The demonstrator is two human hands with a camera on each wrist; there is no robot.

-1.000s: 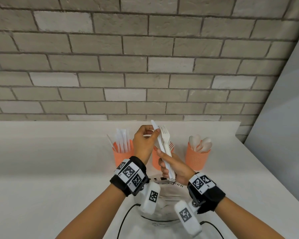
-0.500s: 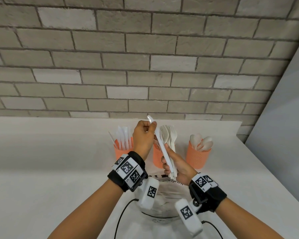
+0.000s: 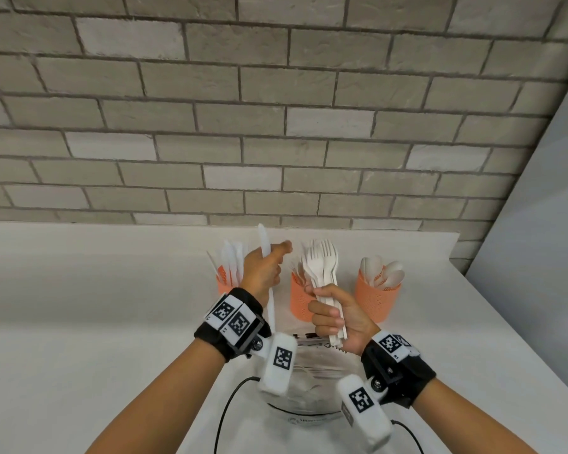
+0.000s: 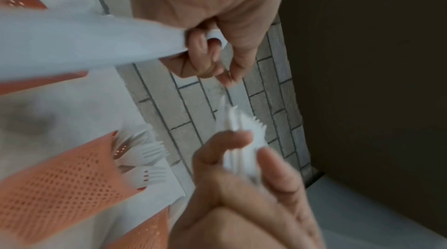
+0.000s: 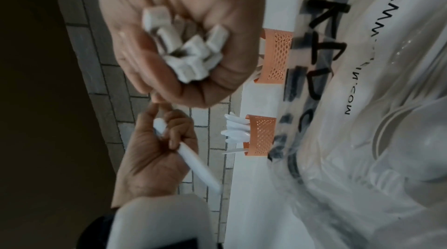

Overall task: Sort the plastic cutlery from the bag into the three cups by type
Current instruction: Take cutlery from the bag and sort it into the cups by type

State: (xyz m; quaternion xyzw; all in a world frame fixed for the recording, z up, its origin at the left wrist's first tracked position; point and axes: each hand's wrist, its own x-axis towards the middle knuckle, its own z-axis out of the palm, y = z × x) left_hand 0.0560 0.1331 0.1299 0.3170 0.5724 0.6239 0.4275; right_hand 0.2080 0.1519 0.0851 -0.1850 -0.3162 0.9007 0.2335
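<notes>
A grey brick wall [image 3: 276, 126] rises behind a white counter [image 3: 79, 306], with a plain pale panel [image 3: 538, 224] at right.

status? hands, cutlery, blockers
Left hand grips one knife. Right hand grips a bundle of forks above the middle cup. Nothing blocking the cups.

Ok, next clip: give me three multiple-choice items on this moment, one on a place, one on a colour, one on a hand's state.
1. Which cup already holds knives?
A. left B. middle C. right

2. What colour are the cups?
A. blue B. orange C. black

3. What is the right hand doing?
A. resting flat on the counter B. hanging open C. gripping a bundle of forks

Answers:
1. A, white blades stand in the left cup in the head view.
2. B, all three mesh cups are orange.
3. C, its fingers curl round the fork handles, tines pointing up.
</notes>
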